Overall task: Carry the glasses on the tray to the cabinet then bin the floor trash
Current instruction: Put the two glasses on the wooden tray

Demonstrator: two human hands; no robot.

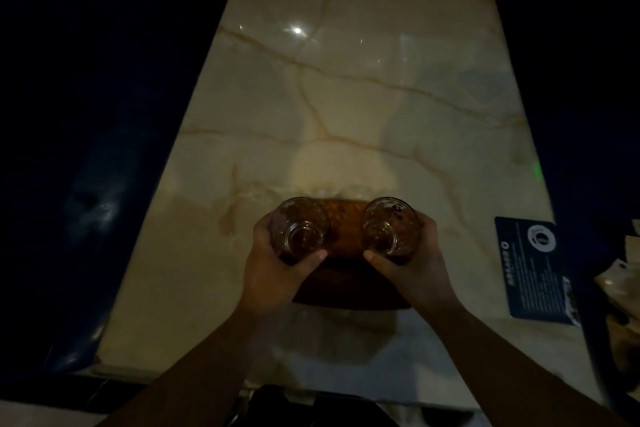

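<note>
left hand (273,270): left glass (299,227); right hand (414,265): right glass (389,227) (over tray (346,218))

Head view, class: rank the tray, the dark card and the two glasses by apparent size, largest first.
1. tray, partly hidden by the hands
2. dark card
3. left glass and right glass, alike, unranked

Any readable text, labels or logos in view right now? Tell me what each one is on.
Dark blue card at the table's right edge: a white heading, small print and a round white logo, all too blurred to read.
No markings show on the two glasses or the tray.
</note>
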